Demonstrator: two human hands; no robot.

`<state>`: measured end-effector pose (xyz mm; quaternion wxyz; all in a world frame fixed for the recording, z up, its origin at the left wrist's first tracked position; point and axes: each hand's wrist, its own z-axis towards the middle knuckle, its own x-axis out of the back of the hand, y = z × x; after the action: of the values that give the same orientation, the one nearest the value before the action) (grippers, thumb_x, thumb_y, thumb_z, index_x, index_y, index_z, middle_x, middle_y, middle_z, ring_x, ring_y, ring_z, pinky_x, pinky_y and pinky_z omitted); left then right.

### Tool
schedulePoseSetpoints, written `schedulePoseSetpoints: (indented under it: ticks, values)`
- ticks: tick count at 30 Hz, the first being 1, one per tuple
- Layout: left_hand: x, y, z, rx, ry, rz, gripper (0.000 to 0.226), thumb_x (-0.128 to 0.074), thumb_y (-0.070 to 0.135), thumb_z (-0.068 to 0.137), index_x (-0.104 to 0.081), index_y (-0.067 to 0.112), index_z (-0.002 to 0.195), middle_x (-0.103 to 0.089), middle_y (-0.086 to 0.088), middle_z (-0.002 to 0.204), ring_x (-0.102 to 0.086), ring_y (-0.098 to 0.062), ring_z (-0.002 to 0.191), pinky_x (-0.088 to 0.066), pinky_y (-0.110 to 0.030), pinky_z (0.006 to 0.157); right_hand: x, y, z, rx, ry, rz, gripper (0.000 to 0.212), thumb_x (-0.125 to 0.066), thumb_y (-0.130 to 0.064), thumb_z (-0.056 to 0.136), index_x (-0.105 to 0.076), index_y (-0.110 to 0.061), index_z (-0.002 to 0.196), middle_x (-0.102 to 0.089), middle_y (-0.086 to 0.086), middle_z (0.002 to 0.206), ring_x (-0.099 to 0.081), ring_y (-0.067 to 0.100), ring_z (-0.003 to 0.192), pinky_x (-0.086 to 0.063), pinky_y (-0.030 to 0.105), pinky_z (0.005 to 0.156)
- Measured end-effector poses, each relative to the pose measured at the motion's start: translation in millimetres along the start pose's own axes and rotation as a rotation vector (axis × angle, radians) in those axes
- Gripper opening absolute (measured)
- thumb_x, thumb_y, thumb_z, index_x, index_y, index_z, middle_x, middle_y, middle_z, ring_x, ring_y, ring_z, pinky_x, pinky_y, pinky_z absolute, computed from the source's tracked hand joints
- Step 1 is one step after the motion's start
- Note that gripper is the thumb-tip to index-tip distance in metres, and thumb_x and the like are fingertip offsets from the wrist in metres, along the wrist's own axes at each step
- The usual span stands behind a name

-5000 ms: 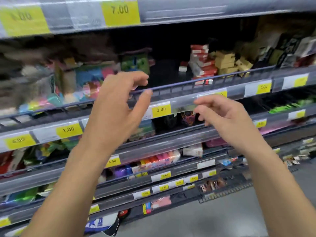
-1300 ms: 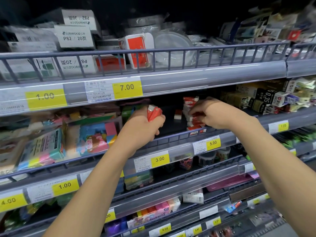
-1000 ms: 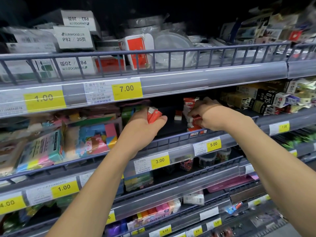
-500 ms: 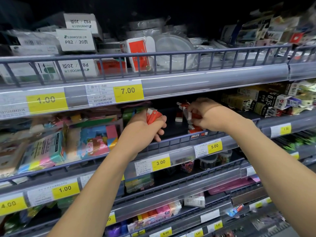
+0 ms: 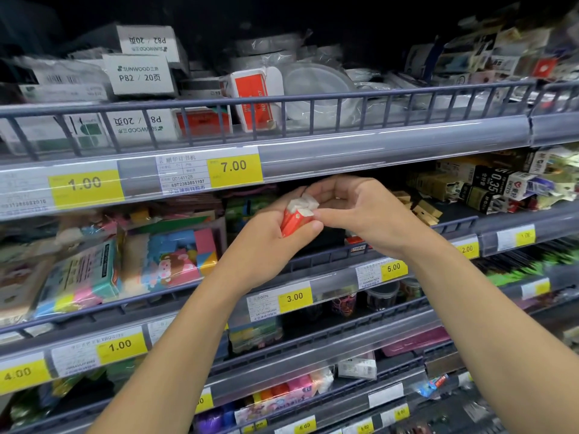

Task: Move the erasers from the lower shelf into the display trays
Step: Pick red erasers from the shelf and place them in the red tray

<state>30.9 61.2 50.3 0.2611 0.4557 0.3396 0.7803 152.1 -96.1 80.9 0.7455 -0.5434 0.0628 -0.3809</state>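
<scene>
Between shelves, left hand (image 5: 266, 245) and right hand (image 5: 360, 211) hold two erasers (image 5: 296, 216).

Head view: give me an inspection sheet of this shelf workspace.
Surface: grey shelf rail with a wire guard; yellow 7.00 tag.
Job's things: red-sleeved erasers, white ends showing, held in front of the middle shelf.
Clutter: colourful packs to the left, dark boxes to the right.
Grippers: left hand grips the erasers; right hand has its fingers curled at their white ends.
Cables: nothing seen.
Surroundings: more tagged shelves below; white Sunwood boxes above.
</scene>
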Motion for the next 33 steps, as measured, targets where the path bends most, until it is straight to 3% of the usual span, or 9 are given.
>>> schedulePoseSetpoints:
  ticks: [2,7,11,16,19,21,25,30,33]
  values:
    - [1.7,2.5,-0.2,0.002,-0.017,-0.001,0.020,-0.066,0.046,0.098,-0.074,0.028,0.097,-0.080,0.007,0.088,-0.074,-0.014,0.085,-0.055,-0.039,0.087,-2.7,1.4,0.3,-0.016,-0.001,0.017,0.028,-0.073,-0.002,0.087,-0.069,-0.007,0.114,-0.075,0.010,0.106,-0.071,0.024,0.102,-0.055,0.028,0.092]
    - [5.8,-3.7,2.7,0.014,0.064,0.098,0.027,-0.068,0.036,0.098,-0.061,0.033,0.073,-0.061,0.026,0.050,-0.054,0.006,0.045,-0.037,-0.007,0.047,1.8,3.9,0.3,-0.029,-0.046,-0.024,0.025,-0.067,0.006,0.089,-0.072,-0.010,0.107,-0.078,0.006,0.096,-0.075,0.016,0.089,-0.057,0.022,0.078]
    - [10.7,-9.1,6.1,0.058,0.116,0.030,0.009,-0.070,0.035,0.097,-0.061,0.037,0.093,-0.071,0.013,0.067,-0.055,0.006,0.049,-0.039,-0.010,0.049,16.6,20.9,16.1,-0.063,0.066,-0.496,0.026,-0.066,-0.001,0.089,-0.072,-0.016,0.109,-0.075,0.002,0.102,-0.070,0.017,0.098,-0.055,0.025,0.083]
    - [7.4,-10.8,5.8,0.101,0.106,0.050,0.015,-0.070,0.039,0.095,-0.058,0.036,0.088,-0.072,0.011,0.075,-0.058,0.011,0.051,-0.038,-0.005,0.049,27.1,41.9,44.6,-0.278,-0.212,-1.063,0.049,-0.058,-0.025,0.098,-0.048,-0.028,0.145,-0.055,0.005,0.141,-0.051,0.028,0.126,-0.037,0.021,0.088]
    - [6.4,-13.5,7.9,0.116,0.118,0.042,0.015,-0.071,0.039,0.095,-0.058,0.036,0.087,-0.072,0.012,0.073,-0.058,0.009,0.050,-0.038,-0.006,0.048,23.2,49.2,57.0,-0.301,-0.333,-1.190,0.056,-0.053,-0.030,0.100,-0.034,-0.029,0.153,-0.034,0.006,0.158,-0.025,0.030,0.145,-0.030,0.034,0.113]
    - [6.3,-15.2,8.7,0.129,0.130,0.035,0.015,-0.071,0.039,0.094,-0.059,0.035,0.088,-0.072,0.012,0.070,-0.057,0.007,0.049,-0.040,-0.011,0.049,20.0,52.7,62.0,-0.319,-0.383,-1.269,0.057,-0.050,-0.029,0.100,-0.031,-0.031,0.154,-0.032,0.011,0.158,-0.019,0.033,0.145,-0.032,0.042,0.115]
    - [7.1,-18.0,8.8,0.146,0.135,-0.002,0.014,-0.072,0.040,0.094,-0.061,0.032,0.091,-0.071,0.011,0.068,-0.055,0.003,0.047,-0.041,-0.011,0.048,18.2,58.7,67.3,-0.376,-0.401,-1.329,0.055,-0.048,-0.022,0.099,-0.036,-0.036,0.151,-0.029,0.022,0.150,-0.031,0.041,0.136,-0.040,0.043,0.108]
    - [8.7,-17.9,7.5,0.162,0.133,-0.041,0.012,-0.071,0.040,0.094,-0.061,0.032,0.094,-0.071,0.015,0.064,-0.054,0.002,0.047,-0.043,-0.012,0.050,22.3,62.4,71.4,-0.355,-0.395,-1.304,0.059,-0.052,-0.011,0.097,-0.042,-0.040,0.146,-0.031,0.009,0.154,-0.029,0.039,0.140,-0.035,0.047,0.114]
    - [8.4,-17.2,7.8,0.163,0.130,-0.059,0.012,-0.071,0.039,0.095,-0.062,0.031,0.094,-0.071,0.017,0.064,-0.053,-0.002,0.048,-0.045,-0.015,0.052,24.9,56.8,69.4,-0.254,-0.407,-1.239,0.048,-0.058,-0.017,0.097,-0.052,-0.036,0.141,-0.039,0.006,0.151,-0.032,0.031,0.140,-0.034,0.038,0.113]
